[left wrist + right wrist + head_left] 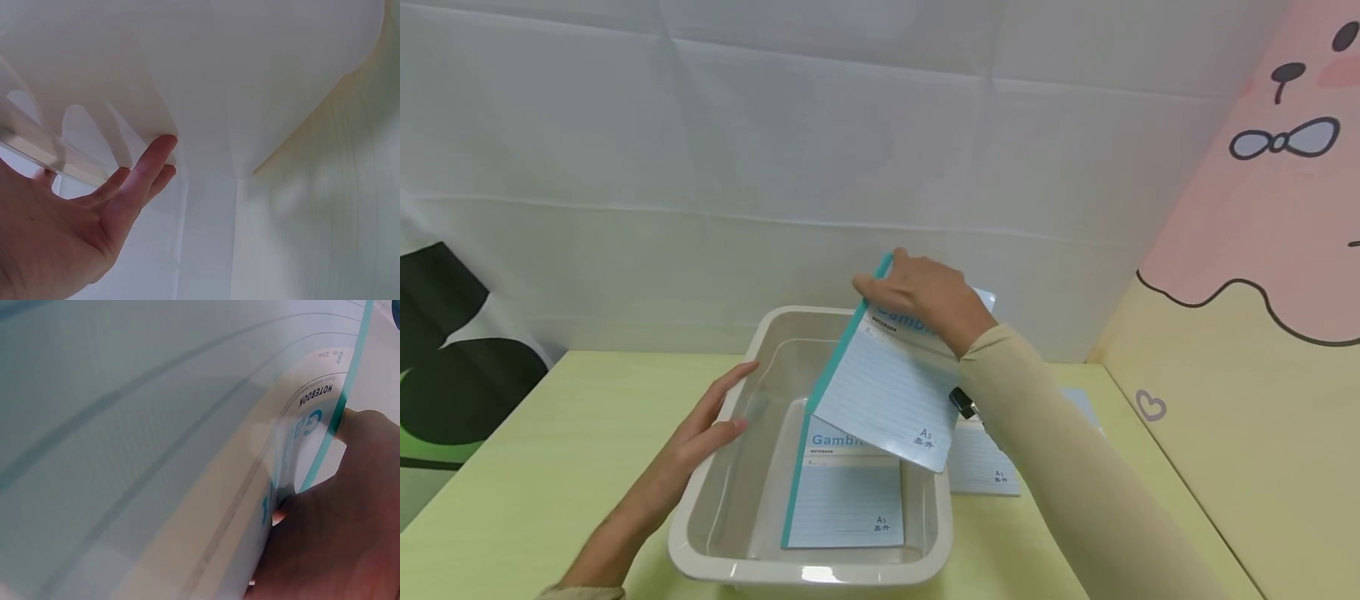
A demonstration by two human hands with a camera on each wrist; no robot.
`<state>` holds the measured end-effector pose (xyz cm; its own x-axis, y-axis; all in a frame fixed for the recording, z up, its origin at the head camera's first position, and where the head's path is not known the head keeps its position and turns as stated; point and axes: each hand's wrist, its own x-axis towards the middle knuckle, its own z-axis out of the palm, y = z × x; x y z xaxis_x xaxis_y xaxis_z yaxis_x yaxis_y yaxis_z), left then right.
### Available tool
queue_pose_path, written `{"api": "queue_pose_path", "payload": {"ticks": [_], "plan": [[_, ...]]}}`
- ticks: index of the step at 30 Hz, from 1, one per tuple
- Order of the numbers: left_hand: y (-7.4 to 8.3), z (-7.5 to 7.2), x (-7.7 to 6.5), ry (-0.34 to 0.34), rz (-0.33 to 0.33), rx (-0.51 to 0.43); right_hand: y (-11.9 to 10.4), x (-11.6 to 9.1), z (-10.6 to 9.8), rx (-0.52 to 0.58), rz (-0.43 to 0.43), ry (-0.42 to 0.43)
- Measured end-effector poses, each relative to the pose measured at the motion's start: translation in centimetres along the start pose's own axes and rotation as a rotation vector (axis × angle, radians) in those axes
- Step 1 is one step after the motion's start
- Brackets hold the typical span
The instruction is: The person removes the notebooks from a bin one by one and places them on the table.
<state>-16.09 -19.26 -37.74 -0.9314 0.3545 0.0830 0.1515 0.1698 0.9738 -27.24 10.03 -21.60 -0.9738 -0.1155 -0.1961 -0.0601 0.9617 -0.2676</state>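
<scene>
A pale blue notebook [887, 387] with a teal spine hangs tilted over the white plastic basin [700, 558]. My right hand [925, 296] grips it by its top edge; the right wrist view shows the notebook's cover [156, 456] close up beside the hand [350, 519]. Inside the basin a second notebook [846, 508] of the same kind lies flat, its upper right part hidden by the held one. At the basin's left side, my left hand [696, 437] rests with fairly straight fingers. The left wrist view has those fingers [140, 178] against the basin's outer wall [206, 81].
Right of the basin, another notebook [985, 462] lies on the light green table [527, 467], partly covered by my right sleeve [1067, 458]. A blue corner [1082, 408] shows past the arm. A white cloth [820, 142] hangs behind; a pink and yellow wall [1247, 400] bounds the right.
</scene>
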Motion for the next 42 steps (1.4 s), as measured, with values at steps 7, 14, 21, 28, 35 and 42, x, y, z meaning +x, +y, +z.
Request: {"api": "queue_pose_path", "payload": {"ticks": [7,14,21,28,35,42], "plan": [[0.1,0.1,0.1,-0.004,0.013,0.004,2.6,0.3,1.6,-0.066,-0.048,0.098],[0.0,0.2,0.2,-0.027,0.017,-0.032,6.4,0.2,3.6,-0.17,-0.211,0.344],[-0.1,0.1,0.4,-0.038,0.009,-0.052,10.2,-0.5,5.1,-0.104,-0.262,0.527],[-0.2,0.1,0.4,-0.03,-0.002,-0.057,13.8,-1.4,6.4,-0.151,-0.348,0.666],[-0.3,0.1,0.6,-0.039,0.014,-0.057,18.4,-2.2,9.4,-0.225,-0.381,0.67],[-0.2,-0.1,0.4,-0.039,0.009,-0.052,22.3,-3.2,11.9,-0.21,-0.341,0.617]]}}
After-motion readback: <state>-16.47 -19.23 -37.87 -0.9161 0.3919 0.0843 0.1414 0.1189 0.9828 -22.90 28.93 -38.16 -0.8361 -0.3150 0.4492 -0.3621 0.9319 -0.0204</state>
